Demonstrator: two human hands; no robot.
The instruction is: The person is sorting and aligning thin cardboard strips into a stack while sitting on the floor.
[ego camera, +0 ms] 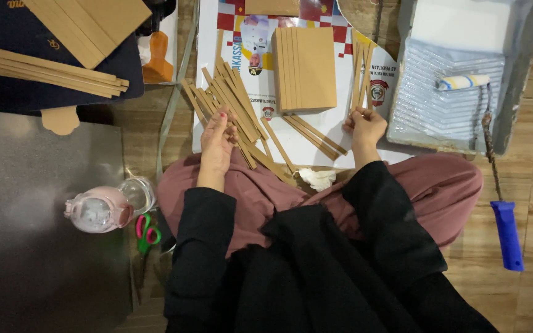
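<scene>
My left hand rests on a loose pile of thin brown cardboard strips spread over a printed paper sheet on the floor. My right hand grips the lower ends of a few upright brown strips at the sheet's right side. Between the hands lies a neat stack of wider brown cardboard pieces, with two more strips below it. My black sleeves and pink-clad legs fill the lower middle.
A grey paint tray holds a roller with a blue handle at right. A pink bottle and pink-green scissors lie by a grey mat at left. More strips and boards sit top left.
</scene>
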